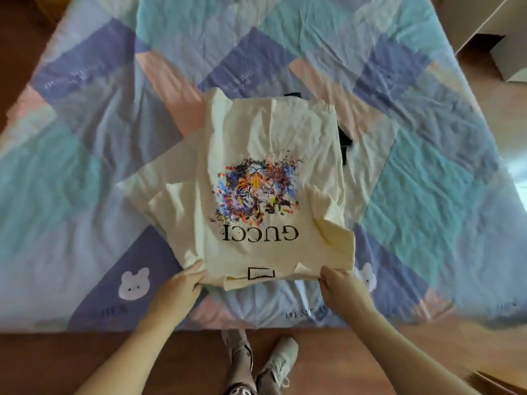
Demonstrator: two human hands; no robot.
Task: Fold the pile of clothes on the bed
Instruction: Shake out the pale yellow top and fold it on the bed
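The cream shirt (265, 178) lies print-up mid-bed (85, 172), its near shoulder edge pinched shut in the left hand (185, 283) and right hand (339, 283); light, limp and crease-prone, it looks best held by both corners and kept taut.

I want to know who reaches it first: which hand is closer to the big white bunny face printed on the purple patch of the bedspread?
Left. The left hand grips the cream T-shirt corner just right of the bunny face; the right hand holds the opposite corner, well beyond it.
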